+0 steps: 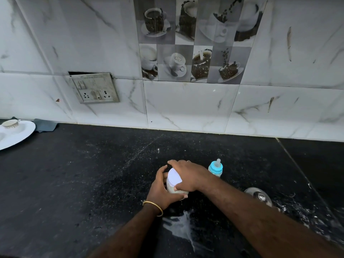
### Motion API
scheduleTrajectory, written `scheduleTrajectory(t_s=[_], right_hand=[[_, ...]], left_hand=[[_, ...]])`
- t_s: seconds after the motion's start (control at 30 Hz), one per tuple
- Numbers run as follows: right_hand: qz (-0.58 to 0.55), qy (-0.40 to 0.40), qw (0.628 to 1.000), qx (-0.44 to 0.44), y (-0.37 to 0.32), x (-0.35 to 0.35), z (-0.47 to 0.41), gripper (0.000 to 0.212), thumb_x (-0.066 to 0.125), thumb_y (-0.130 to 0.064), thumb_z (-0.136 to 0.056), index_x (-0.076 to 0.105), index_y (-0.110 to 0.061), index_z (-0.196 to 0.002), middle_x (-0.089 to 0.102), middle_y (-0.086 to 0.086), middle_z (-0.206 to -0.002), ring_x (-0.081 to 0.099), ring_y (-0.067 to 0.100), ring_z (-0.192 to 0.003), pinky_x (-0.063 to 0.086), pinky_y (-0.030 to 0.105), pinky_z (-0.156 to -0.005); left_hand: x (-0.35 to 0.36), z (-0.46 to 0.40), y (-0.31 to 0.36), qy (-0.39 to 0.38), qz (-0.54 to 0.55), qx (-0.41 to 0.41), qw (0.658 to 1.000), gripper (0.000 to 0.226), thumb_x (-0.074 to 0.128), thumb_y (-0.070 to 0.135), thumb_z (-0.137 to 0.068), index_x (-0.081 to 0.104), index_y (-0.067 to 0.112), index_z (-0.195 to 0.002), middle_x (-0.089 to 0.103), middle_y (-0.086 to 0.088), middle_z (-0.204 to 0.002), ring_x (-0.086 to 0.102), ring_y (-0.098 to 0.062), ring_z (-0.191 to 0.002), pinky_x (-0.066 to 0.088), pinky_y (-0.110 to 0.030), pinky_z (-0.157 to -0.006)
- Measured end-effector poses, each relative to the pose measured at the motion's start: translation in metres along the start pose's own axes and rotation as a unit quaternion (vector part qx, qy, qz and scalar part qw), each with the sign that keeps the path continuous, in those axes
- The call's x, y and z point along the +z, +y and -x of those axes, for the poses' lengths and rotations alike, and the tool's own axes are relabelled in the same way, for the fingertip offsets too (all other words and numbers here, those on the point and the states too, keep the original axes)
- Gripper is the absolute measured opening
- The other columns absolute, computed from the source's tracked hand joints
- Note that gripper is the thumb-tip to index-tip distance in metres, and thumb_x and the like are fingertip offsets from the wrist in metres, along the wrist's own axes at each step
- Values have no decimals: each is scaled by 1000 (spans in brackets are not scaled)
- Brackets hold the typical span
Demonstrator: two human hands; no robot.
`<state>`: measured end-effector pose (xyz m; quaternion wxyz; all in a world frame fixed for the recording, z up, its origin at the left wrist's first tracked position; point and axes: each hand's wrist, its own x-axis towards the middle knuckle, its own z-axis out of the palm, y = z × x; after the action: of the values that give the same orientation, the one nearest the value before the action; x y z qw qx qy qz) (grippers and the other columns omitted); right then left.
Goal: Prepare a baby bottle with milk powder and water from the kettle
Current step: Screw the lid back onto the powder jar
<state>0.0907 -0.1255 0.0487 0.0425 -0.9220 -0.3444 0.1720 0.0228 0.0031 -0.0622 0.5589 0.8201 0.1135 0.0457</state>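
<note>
A small clear jar of milk powder (170, 188) with a white lid (174, 177) stands on the black counter (74, 183). My left hand (163, 190) grips the jar's body from the left. My right hand (188, 175) lies over the lid, fingers curled round its rim. Just behind and to the right stands the baby bottle (216, 168), upright, with a blue collar and clear teat, touched by neither hand. A steel lid with a knob (259, 196), possibly the kettle's, shows behind my right forearm.
White spilled powder or liquid (183, 228) marks the counter near my wrists. A white plate (14, 135) with a small cup (11, 123) sits at the far left, beside a grey cloth (45, 125). A socket panel (95, 88) is on the tiled wall.
</note>
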Motion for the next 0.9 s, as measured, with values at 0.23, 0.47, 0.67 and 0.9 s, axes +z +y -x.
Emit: scheduleTrajectory(t_s=[0.23, 0.47, 0.67, 0.9], right_hand=[[-52, 61, 994, 79, -15, 21, -5, 71, 78, -25, -80, 34, -14, -135, 53, 10, -136, 51, 28, -123, 51, 42, -96], [-237, 104, 961, 94, 11, 28, 26, 104, 82, -44, -71, 20, -26, -153, 42, 2, -152, 42, 21, -137, 41, 37, -109], [-79, 207, 962, 159, 104, 24, 128, 86, 79, -62, -63, 47, -37, -140, 45, -11, -148, 42, 18, -138, 38, 36, -110], [-141, 20, 970, 198, 162, 31, 163, 90, 74, -32, -61, 38, -43, -143, 44, -12, -143, 50, 19, -129, 46, 37, -103]], left_hand=[[6, 4, 0, 26, -1, 5, 1000, 116, 95, 43, -47, 27, 35, -140, 64, 16, -116, 65, -2, -103, 57, -35, -91], [5, 5, 3, 0, 28, -17, 999, 138, 95, 40, -40, 12, 29, -150, 52, 8, -133, 55, -13, -124, 47, -31, -106], [1, -2, 21, -26, 16, 15, 999, 147, 96, 45, -38, 11, 23, -156, 41, 3, -146, 41, -11, -136, 31, -32, -119], [-4, -8, 23, -13, -44, 15, 999, 118, 98, 26, -55, 29, 25, -151, 48, 7, -132, 48, -14, -126, 40, -35, -113]])
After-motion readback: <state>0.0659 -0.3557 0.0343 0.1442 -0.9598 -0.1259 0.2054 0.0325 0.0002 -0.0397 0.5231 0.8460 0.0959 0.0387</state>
